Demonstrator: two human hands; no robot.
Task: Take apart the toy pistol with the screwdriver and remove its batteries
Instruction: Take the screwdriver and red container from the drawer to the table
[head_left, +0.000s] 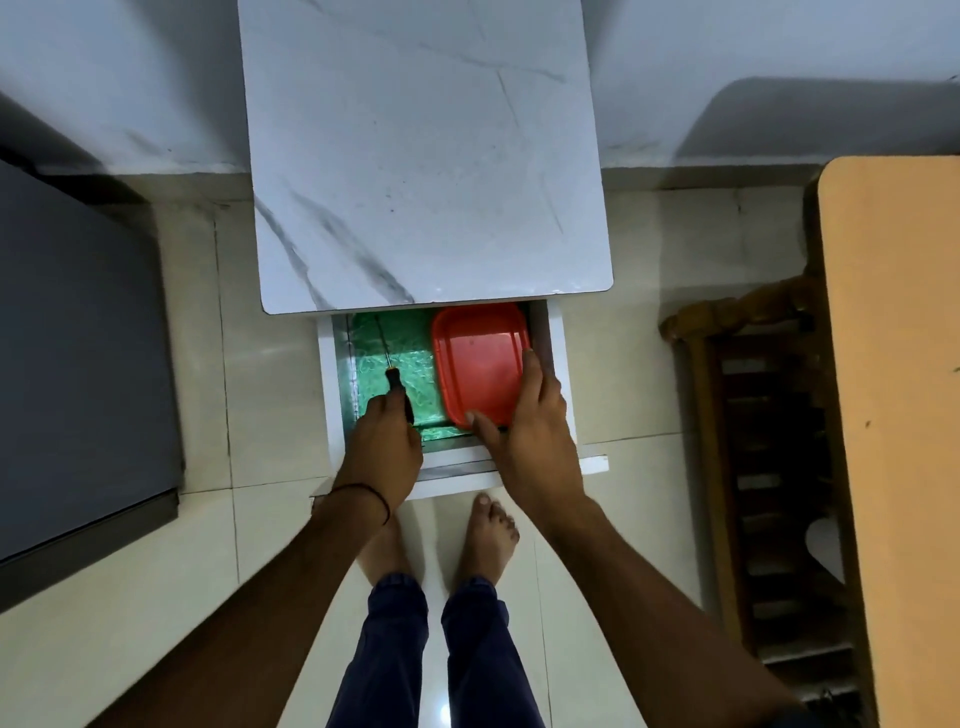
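A white drawer stands pulled out below the marble-patterned table top; its floor is lined green. Inside on the left lies a screwdriver with a black and orange handle and a thin metal shaft pointing away from me. My left hand grips its handle. On the right of the drawer sits a red plastic tray. My right hand holds the tray's near right corner, thumb on the front rim and fingers along the right rim. No toy pistol or batteries are in view.
A dark grey cabinet stands to the left and a wooden chair beside an orange board to the right. My bare feet stand on pale floor tiles just in front of the drawer.
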